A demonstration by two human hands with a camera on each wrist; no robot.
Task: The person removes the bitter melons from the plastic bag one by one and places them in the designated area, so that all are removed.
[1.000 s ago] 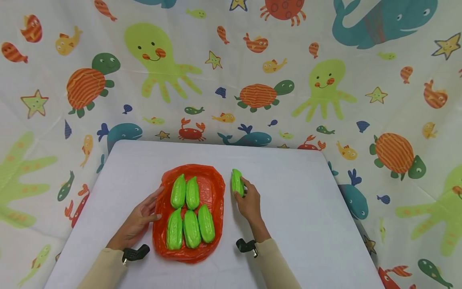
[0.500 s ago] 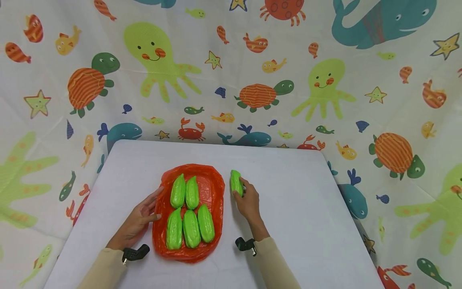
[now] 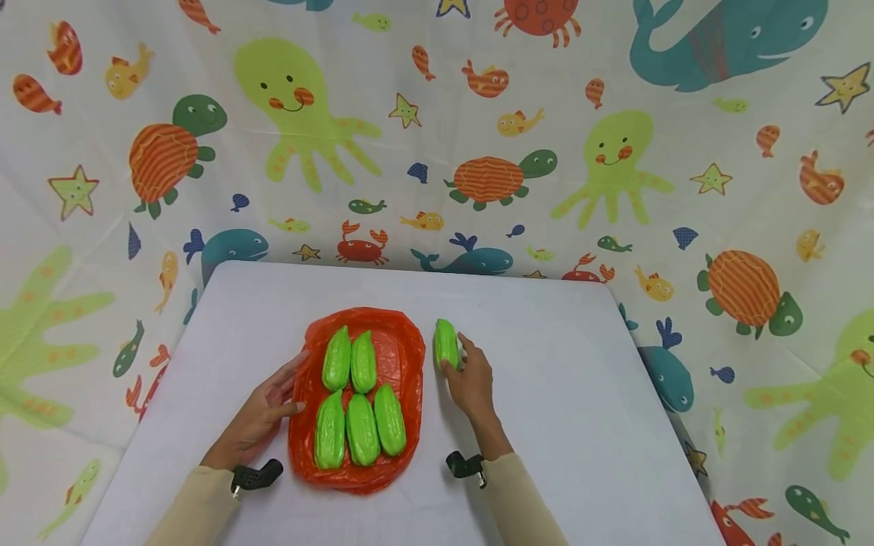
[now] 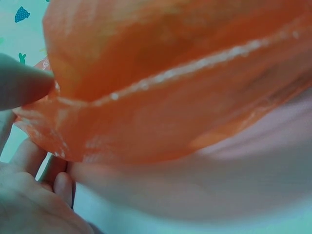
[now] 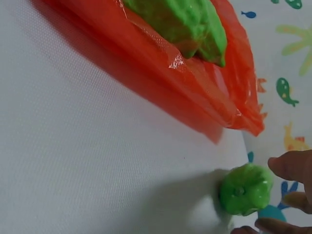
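Room right over table (image 3: 587,394), red plastic (image 3: 391,355) left

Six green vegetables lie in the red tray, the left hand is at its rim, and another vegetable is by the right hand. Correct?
Not six: the head view shows five green vegetables in the red tray, two far and three near. The left hand is at its rim, and another vegetable is by the right hand, as you say.
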